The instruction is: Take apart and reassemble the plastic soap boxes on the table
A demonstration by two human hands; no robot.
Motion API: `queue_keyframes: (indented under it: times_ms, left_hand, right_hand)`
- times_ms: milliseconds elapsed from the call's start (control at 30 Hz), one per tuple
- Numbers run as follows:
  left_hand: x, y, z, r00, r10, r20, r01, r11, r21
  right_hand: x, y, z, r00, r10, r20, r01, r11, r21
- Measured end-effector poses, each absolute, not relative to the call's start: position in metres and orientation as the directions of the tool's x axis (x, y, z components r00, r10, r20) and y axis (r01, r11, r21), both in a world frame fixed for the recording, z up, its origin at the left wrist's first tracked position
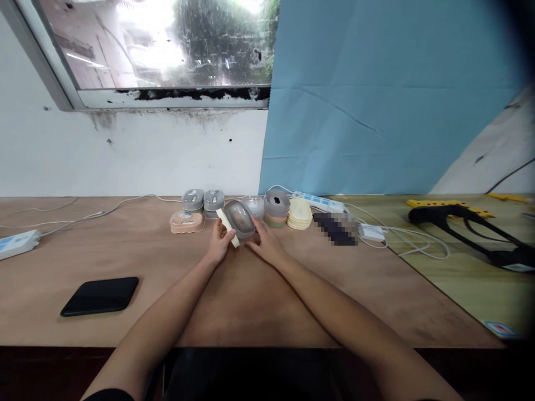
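Over the middle of the table, my left hand (pixel 220 239) is closed on a thin cream-coloured tray (pixel 228 227), which stands tilted almost edge-on. Just to its right, a glossy grey oval dish (pixel 239 218) leans with its hollow side showing. The fingers of my right hand (pixel 267 240) curl round the dish's right edge, the thumb below it. Behind and left are a peach box (pixel 187 223) with a see-through lid and two stacks of grey lidded boxes (pixel 193 199). Clear lids (pixel 254 206) stand behind the dish.
Right of my hands are a stack of grey, pink and green dishes (pixel 276 209) and a cream tray stack (pixel 299 215). A black phone (pixel 100 296) lies front left. Power strips (pixel 320 201), cables, a white adapter (pixel 371 232) and a black frame-like object (pixel 480 234) lie around.
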State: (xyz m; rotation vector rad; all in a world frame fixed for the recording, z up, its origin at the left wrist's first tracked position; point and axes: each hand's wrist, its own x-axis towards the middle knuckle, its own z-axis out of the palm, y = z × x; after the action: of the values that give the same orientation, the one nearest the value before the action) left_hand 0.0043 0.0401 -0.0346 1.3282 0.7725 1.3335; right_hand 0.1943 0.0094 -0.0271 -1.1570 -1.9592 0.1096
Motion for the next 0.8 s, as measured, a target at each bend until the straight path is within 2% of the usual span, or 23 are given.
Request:
queue_keyframes:
  times_ms: [233, 400, 533, 667, 800]
  left_hand:
    - [0.009, 0.031, -0.027, 0.222, 0.892, 0.393, -0.231, -0.343, 0.91]
    - [0.008, 0.027, -0.028, 0.244, 0.873, 0.422, -0.184, -0.386, 0.904]
    - [0.006, 0.025, -0.03, 0.264, 0.867, 0.423, -0.137, -0.401, 0.906]
    - [0.006, 0.024, -0.03, 0.283, 0.869, 0.407, -0.114, -0.39, 0.914]
    - [0.006, 0.024, -0.03, 0.279, 0.871, 0.404, -0.105, -0.391, 0.914]
  right_hand:
    - [0.201, 0.012, -0.024, -0.234, 0.706, 0.669, 0.771, 0.554, -0.315]
    - [0.202, 0.008, -0.02, -0.212, 0.711, 0.67, 0.766, 0.547, -0.337]
    - [0.214, 0.015, -0.013, -0.109, 0.699, 0.707, 0.798, 0.485, -0.357]
    - [0.241, 0.029, 0.004, 0.039, 0.631, 0.774, 0.849, 0.387, -0.359]
    - [0.268, 0.043, 0.021, 0.065, 0.608, 0.791, 0.901, 0.306, -0.308]
